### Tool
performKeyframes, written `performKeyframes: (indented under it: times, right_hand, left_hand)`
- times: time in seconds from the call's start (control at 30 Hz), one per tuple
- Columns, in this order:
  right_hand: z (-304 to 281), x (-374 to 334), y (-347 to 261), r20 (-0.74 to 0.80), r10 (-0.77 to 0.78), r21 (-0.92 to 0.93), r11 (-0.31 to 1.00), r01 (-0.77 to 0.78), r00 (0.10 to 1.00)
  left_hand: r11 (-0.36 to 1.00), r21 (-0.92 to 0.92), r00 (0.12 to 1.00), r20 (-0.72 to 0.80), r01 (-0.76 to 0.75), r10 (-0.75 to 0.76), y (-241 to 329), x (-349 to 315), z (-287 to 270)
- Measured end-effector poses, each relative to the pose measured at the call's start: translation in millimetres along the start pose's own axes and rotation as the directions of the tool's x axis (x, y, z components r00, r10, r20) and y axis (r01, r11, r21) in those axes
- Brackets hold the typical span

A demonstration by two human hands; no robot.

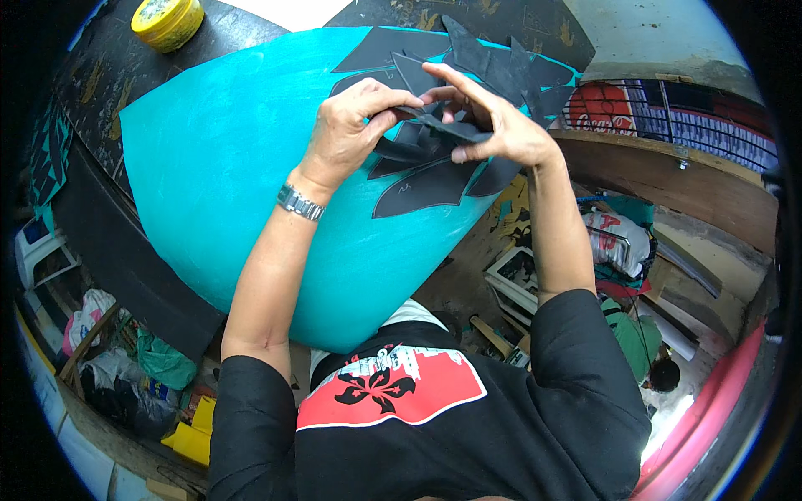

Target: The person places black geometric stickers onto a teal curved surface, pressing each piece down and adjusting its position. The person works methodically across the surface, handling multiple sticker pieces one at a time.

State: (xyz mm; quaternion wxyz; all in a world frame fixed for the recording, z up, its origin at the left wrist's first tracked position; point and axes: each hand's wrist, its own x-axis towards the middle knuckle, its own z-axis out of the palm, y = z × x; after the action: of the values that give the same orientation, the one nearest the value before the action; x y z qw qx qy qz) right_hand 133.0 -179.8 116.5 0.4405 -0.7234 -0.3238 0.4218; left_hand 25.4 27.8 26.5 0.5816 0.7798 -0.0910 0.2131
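Observation:
Both my hands are raised over a large teal sheet (225, 184) that drapes over the table edge towards me. My left hand (351, 125), with a metal watch on its wrist, pinches the end of a thin black cut piece (455, 128) between thumb and fingers. On the piece's other side, my right hand (497, 125) holds it, thumb below and fingers curved above. Under and around the hands lie several more black cut pieces (426, 189), pointed and curved, some with pale outlines. Part of the held piece is hidden by my fingers.
A round yellow tub (167, 23) stands on the dark, stained tabletop (92, 83) at the far left. Black sheet material (125, 242) hangs off the left edge. At right are a wooden board (668, 179), a white plastic crate (511, 284) and bags; more bags lie lower left.

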Motion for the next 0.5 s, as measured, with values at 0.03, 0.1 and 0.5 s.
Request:
performKeyframes:
  times: [0.03, 0.1, 0.5]
  right_hand:
    - [10.4, -5.3, 0.5, -0.019, -0.055, 0.009, 0.998, 0.056, 0.998]
    - [28.8, -19.1, -1.2, -0.003, -0.016, 0.05, 0.999, 0.016, 1.0]
    - [106.5, -47.5, -7.6, -0.5, 0.098, 0.408, 0.903, 0.134, 0.86]
  left_hand:
    - [1.0, -0.005, 0.999, -0.051, -0.018, 0.017, 5.7, -2.9, -3.9]
    - [0.999, -0.011, 0.986, -0.157, -0.053, 0.051, 17.3, -6.6, -11.4]
    - [0.991, -0.118, 0.996, -0.057, 0.069, -0.076, 58.3, -35.5, -31.7]
